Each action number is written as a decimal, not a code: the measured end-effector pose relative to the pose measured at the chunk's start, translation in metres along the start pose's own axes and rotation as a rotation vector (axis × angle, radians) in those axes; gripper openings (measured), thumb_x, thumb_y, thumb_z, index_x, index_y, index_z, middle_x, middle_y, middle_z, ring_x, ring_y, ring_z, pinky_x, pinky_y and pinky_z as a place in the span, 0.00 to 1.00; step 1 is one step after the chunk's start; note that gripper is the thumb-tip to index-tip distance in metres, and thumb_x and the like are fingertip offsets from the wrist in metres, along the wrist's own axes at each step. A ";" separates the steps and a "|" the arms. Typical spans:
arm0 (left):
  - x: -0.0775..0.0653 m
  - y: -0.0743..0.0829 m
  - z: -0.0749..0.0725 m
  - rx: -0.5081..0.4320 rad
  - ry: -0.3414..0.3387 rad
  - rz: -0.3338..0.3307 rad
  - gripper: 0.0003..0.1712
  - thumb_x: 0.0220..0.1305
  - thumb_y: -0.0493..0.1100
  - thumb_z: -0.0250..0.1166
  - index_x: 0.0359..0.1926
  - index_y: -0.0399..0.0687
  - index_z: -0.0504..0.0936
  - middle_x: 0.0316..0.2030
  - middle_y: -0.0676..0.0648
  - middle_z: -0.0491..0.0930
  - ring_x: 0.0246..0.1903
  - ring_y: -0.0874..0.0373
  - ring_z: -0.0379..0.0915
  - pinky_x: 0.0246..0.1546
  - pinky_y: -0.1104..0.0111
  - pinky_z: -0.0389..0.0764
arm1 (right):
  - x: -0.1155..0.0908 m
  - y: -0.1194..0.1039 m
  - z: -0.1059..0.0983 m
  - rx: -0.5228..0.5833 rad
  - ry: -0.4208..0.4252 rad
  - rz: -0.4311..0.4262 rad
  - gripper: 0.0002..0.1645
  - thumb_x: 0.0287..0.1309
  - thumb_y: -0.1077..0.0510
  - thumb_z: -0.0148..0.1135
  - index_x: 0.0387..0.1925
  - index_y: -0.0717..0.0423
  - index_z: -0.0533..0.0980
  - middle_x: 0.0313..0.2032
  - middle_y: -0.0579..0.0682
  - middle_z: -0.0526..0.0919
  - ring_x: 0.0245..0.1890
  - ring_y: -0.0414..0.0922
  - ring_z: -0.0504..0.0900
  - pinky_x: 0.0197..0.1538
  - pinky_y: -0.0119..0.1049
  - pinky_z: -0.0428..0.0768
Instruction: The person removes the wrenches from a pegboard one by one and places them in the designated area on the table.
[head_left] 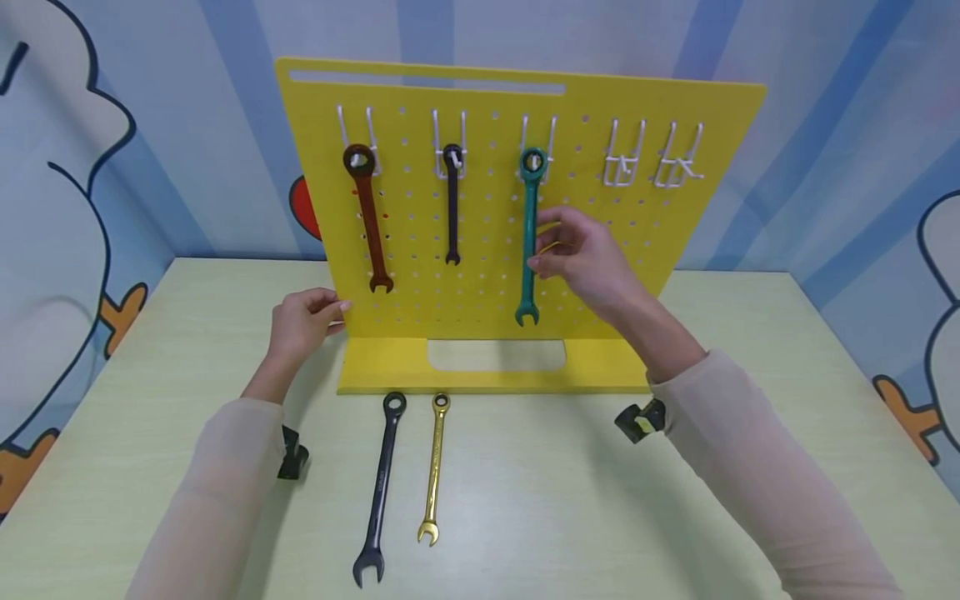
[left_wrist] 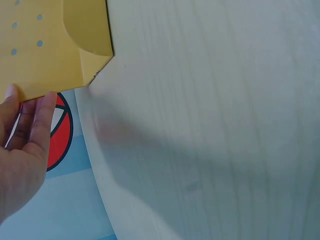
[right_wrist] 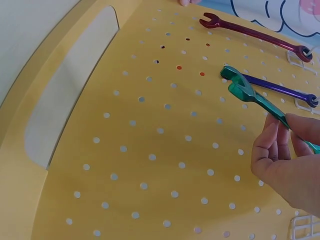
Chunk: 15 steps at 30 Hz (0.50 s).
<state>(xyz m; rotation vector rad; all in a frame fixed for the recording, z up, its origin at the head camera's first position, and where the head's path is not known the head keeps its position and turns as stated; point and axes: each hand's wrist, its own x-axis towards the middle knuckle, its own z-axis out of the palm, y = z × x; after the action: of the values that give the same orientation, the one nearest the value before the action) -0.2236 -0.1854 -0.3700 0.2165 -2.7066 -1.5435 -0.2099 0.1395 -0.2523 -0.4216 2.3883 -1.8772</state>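
My right hand [head_left: 588, 254] pinches the shaft of a green combination wrench [head_left: 529, 237], whose ring end is at the third white hook and whose open end points down. In the right wrist view the wrench [right_wrist: 265, 104] stands out from the board between thumb and fingers. The left hand [head_left: 303, 325] grips the left edge of the yellow pegboard [head_left: 480, 292], thumb in front and fingers behind. A red wrench [head_left: 371, 221] and a small dark purple wrench [head_left: 452, 204] hang on the two hooks to the left.
Two hooks at the right, such as this white hook [head_left: 622, 158], hold no wrench. A dark wrench [head_left: 381, 483] and a gold wrench [head_left: 434, 471] lie on the table [head_left: 525, 500] before the board's base. A patterned curtain [head_left: 510, 33] stands behind.
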 end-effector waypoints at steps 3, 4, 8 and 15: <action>0.000 0.001 0.000 -0.001 0.001 0.002 0.16 0.64 0.41 0.57 0.46 0.31 0.76 0.43 0.36 0.76 0.42 0.46 0.75 0.40 0.66 0.80 | -0.001 -0.001 -0.001 -0.007 -0.003 0.000 0.21 0.54 0.75 0.55 0.51 0.68 0.67 0.35 0.56 0.73 0.34 0.44 0.75 0.44 0.41 0.78; 0.000 0.001 0.000 -0.001 0.003 0.003 0.16 0.64 0.41 0.57 0.45 0.31 0.76 0.43 0.36 0.76 0.41 0.46 0.75 0.39 0.67 0.80 | -0.001 -0.001 -0.001 -0.007 -0.003 0.001 0.21 0.54 0.76 0.55 0.51 0.68 0.67 0.35 0.56 0.73 0.33 0.44 0.75 0.44 0.41 0.78; 0.009 -0.012 0.003 -0.006 0.018 0.019 0.17 0.63 0.44 0.58 0.45 0.33 0.77 0.42 0.37 0.77 0.40 0.48 0.76 0.38 0.68 0.81 | -0.002 -0.002 -0.001 -0.010 0.007 -0.002 0.21 0.53 0.76 0.56 0.50 0.67 0.68 0.35 0.56 0.74 0.33 0.45 0.76 0.43 0.42 0.79; 0.026 -0.033 0.009 0.016 0.039 0.033 0.18 0.61 0.47 0.59 0.44 0.38 0.78 0.42 0.40 0.78 0.39 0.51 0.76 0.35 0.69 0.82 | -0.005 -0.006 -0.002 -0.016 0.003 -0.012 0.21 0.51 0.77 0.56 0.49 0.68 0.68 0.34 0.56 0.74 0.32 0.43 0.76 0.43 0.40 0.79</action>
<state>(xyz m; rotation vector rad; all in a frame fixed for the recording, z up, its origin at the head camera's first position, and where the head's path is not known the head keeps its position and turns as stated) -0.2462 -0.1982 -0.4043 0.1998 -2.6792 -1.4938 -0.2045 0.1414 -0.2465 -0.4365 2.4099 -1.8659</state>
